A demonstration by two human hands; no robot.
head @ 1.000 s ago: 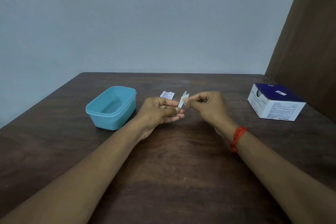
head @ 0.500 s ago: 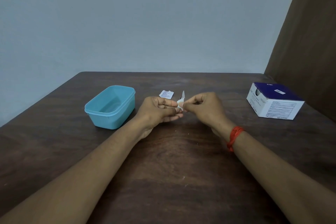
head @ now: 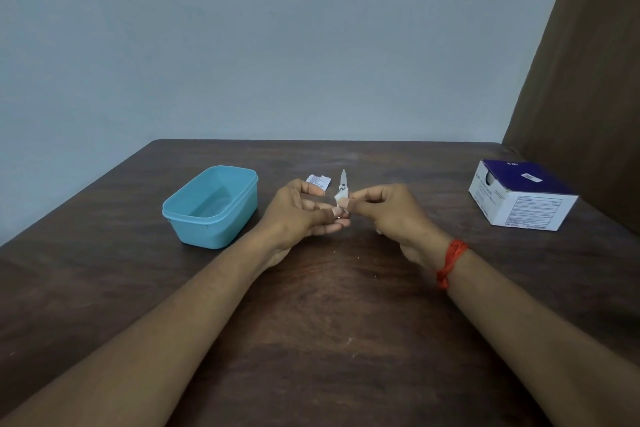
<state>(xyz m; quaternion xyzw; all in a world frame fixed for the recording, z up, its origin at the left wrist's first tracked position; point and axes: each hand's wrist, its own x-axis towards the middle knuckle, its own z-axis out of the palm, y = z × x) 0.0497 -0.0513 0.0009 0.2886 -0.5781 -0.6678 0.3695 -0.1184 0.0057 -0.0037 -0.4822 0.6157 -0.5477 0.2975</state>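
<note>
A small pointed metal blade (head: 343,178) stands upright between my hands above the middle of the table. Its lower end sits in a white wrapper (head: 340,199). My left hand (head: 304,215) pinches the wrapped base of the blade from the left with thumb and fingers. From the right, my right hand (head: 391,213) pinches the wrapper with fingertips curled; a red thread is tied at its wrist. What exactly lies under the fingertips is hidden.
A torn white wrapper scrap (head: 318,181) lies on the dark wooden table (head: 311,322) just behind my left hand. An open light-blue plastic tub (head: 211,206) stands to the left. A purple and white cardboard box (head: 521,196) sits at the right, near a brown curtain (head: 588,80).
The wrapper has been drawn down off the blade, so the bare metal tip now stands clear above my fingers. My hands have come closer together.
</note>
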